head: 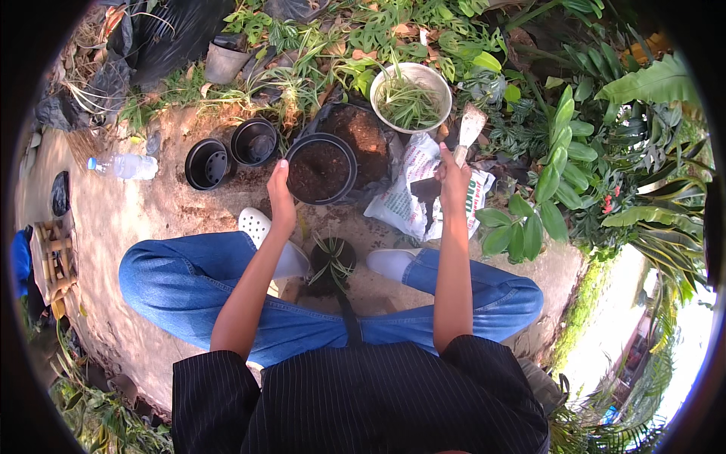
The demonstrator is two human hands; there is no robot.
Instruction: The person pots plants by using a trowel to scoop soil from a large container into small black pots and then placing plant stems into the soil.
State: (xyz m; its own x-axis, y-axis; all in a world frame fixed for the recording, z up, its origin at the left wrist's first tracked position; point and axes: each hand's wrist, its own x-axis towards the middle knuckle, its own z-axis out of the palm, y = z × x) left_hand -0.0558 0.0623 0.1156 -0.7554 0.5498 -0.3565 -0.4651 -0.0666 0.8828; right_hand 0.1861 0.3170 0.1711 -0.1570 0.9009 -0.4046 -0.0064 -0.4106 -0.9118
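My left hand [281, 193] rests against the left rim of a black plastic pot [321, 168] that holds dark soil. My right hand [454, 176] is closed around the handle of a hand trowel [471, 127], its soil-smeared blade pointing away from me. Beneath that hand lies a white printed plastic sack [400, 198]. Behind the pot, brown soil [363, 136] is heaped on black plastic sheeting. A pale bowl [447, 102] with cut or loose spider plants [408, 105] stands beyond the sack. Between my legs is a small black pot with a spider plant [333, 264].
Two black pots, one nearer [208, 164] and one farther [254, 142], stand left of the soil pot. A plastic water bottle [125, 166] lies farther left, above a small wooden stool [54, 258]. Leafy plants [556, 153] crowd the right side; a grey pot [225, 62] leans at the back.
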